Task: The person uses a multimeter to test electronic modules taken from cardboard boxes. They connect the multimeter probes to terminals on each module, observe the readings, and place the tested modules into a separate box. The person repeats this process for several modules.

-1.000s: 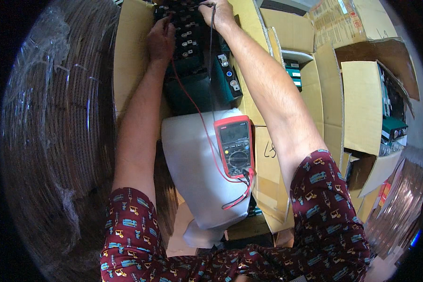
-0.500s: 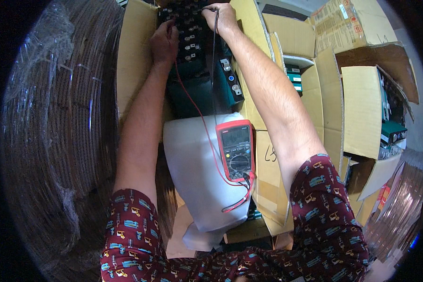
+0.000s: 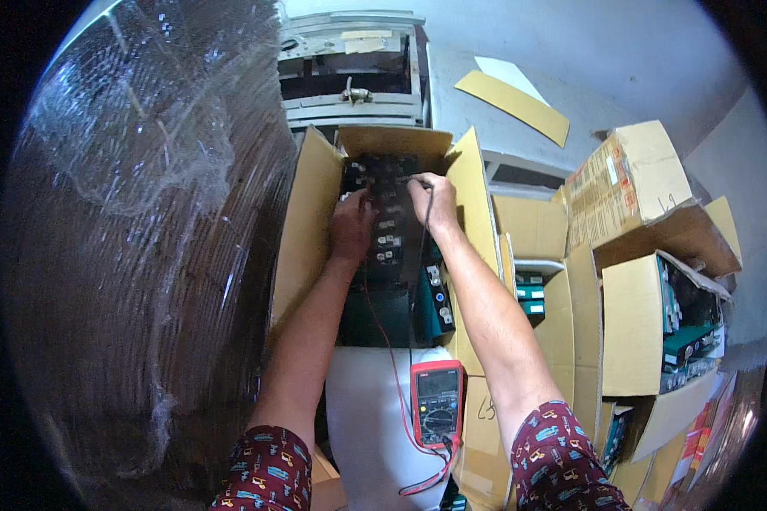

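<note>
An open cardboard box (image 3: 300, 226) holds rows of dark battery cells (image 3: 389, 226) with metal terminals on top. My left hand (image 3: 352, 226) is closed on the red test probe over the left side of the rows; its red lead (image 3: 377, 317) trails back. Across from it, my right hand (image 3: 435, 203) pinches the black probe above the cells, its black lead hanging down. Shadow hides whether the tips touch terminals. Both leads run to a red-and-grey multimeter (image 3: 437, 405), lying on white foam sheeting (image 3: 358, 409) at the box's near end. A green-sided cell (image 3: 439, 300) stands at the right wall.
Stacked cardboard under clear wrap (image 3: 145, 255) rises on the left. More open boxes stand to the right, one with green cells (image 3: 690, 341). Beyond the box are a metal frame (image 3: 354, 102) and a grey surface with a cardboard strip (image 3: 516, 106).
The view has tilted upward, so the box's far end and the wall behind now show. Both hands still hold the probes over the cells. The multimeter sits lower in the picture.
</note>
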`<state>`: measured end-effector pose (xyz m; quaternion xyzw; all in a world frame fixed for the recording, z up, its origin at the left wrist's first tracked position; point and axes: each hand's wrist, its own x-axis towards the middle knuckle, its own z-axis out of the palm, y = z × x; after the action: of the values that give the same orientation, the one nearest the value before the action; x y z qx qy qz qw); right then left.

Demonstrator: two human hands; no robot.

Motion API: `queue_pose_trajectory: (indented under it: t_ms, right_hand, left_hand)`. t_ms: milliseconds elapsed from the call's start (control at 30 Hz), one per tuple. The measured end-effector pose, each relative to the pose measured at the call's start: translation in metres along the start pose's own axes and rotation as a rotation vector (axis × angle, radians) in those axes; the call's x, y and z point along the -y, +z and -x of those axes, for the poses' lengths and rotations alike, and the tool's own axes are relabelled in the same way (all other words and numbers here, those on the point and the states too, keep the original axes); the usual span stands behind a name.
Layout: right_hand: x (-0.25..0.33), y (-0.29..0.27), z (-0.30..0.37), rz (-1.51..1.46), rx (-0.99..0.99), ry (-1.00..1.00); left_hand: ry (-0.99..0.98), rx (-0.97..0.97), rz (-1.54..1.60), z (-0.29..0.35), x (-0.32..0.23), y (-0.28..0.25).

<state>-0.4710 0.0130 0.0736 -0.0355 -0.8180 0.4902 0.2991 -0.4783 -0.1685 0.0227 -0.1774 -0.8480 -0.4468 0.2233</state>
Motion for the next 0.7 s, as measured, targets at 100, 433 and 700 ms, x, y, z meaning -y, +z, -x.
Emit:
queue_pose_trajectory:
  t_ms: [100, 433, 700]
  right_hand:
    - [0.01, -0.009, -0.013, 0.094, -0.131, -0.104]
    - [0.023, 0.027, -0.017, 0.849, 0.594, -0.038]
    - [-0.005, 0.028, -0.02, 0.863, 0.616, -0.043]
  left_hand:
    - [0.0, -0.021, 0.016, 0.002, 0.0, -0.004]
    - [-0.028, -0.055, -0.024, 0.003, -0.004, -0.005]
    - [-0.001, -0.06, 0.031, 0.003, -0.011, -0.004]
